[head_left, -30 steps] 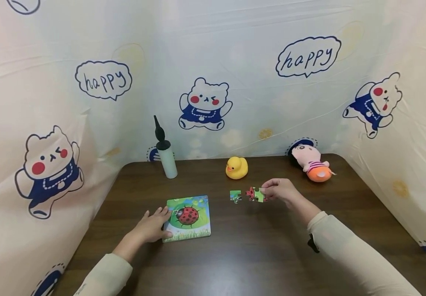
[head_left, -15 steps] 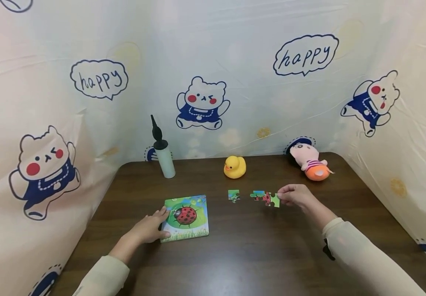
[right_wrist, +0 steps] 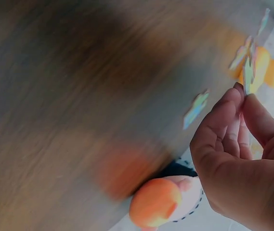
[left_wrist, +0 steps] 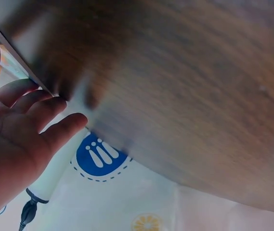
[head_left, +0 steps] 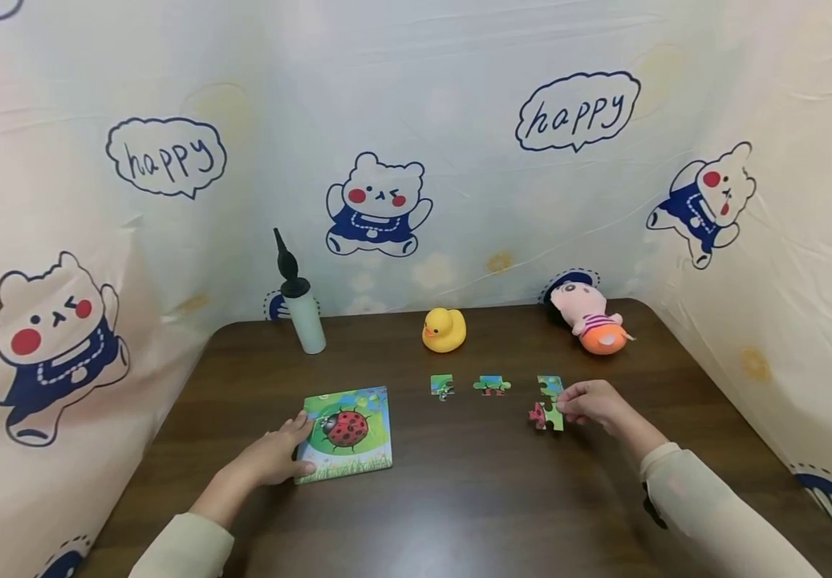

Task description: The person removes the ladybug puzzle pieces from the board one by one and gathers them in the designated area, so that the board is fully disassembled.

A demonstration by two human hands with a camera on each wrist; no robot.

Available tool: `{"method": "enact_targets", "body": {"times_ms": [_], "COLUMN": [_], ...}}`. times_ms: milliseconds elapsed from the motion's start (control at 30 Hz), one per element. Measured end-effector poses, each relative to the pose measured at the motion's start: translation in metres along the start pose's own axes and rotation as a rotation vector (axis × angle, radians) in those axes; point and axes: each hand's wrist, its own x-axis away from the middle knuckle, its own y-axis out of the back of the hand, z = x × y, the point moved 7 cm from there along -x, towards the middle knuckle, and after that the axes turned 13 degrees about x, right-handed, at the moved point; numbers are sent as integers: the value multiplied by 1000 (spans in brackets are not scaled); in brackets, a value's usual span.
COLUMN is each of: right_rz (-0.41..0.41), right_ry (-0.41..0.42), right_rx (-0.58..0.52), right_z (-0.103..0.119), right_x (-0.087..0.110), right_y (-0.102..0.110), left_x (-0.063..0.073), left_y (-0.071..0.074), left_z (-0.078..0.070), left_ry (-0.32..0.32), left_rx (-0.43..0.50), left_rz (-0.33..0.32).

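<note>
My left hand [head_left: 271,457] rests at the left edge of a square ladybug picture board [head_left: 381,437], thumb near the lower corner and fingers higher up the edge. In the left wrist view its fingers [left_wrist: 45,108] lie fairly straight along the board's rim. To the right, my right hand [head_left: 596,404] pinches a red and green puzzle piece [head_left: 547,416] between thumb and fingertips; the right wrist view shows it edge-on. Just behind it lies a blue and green puzzle piece [head_left: 549,384]. Two more pieces, a corner piece [head_left: 441,385] and a blue-topped piece [head_left: 492,384], lie in a row leftward.
Along the back of the brown table [head_left: 444,514] stand a pale hand pump [head_left: 305,317] with a black nozzle and a yellow rubber duck [head_left: 444,331]. A pink and orange plush toy [head_left: 589,317] lies at the back right. Printed curtains surround the table.
My right hand has moved right and laid down two puzzle pieces in a row beside the corner piece, while pinching another. The left hand stays at the board. The head view has shifted slightly.
</note>
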Motion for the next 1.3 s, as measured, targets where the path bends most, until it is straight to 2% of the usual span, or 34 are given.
{"method": "enact_targets", "body": {"times_ms": [133, 400, 567, 733, 1000, 1133, 1300], "right_rz": [-2, -74, -127, -149, -183, -169, -108], "right_ry": [-4, 47, 51, 55, 54, 45, 13], "right_rx": [87, 385, 461, 481, 432, 430, 409], "right_z": [-4, -8, -8, -10, -18, -20, -16], "right_x": [-2, -8, -9, -11, -13, -13, -14], "right_y": [0, 1, 7, 8, 7, 6, 7], "left_x": [2, 1, 0, 0, 0, 0, 1], "left_y": [1, -3, -7, -6, -6, -6, -4], "left_z": [1, 1, 2, 5, 7, 6, 2], "left_ry": [6, 8, 3, 21, 19, 16, 6], "left_rx": [11, 37, 43, 55, 47, 51, 49], "left_rz": [2, 6, 8, 3, 9, 10, 12]}}
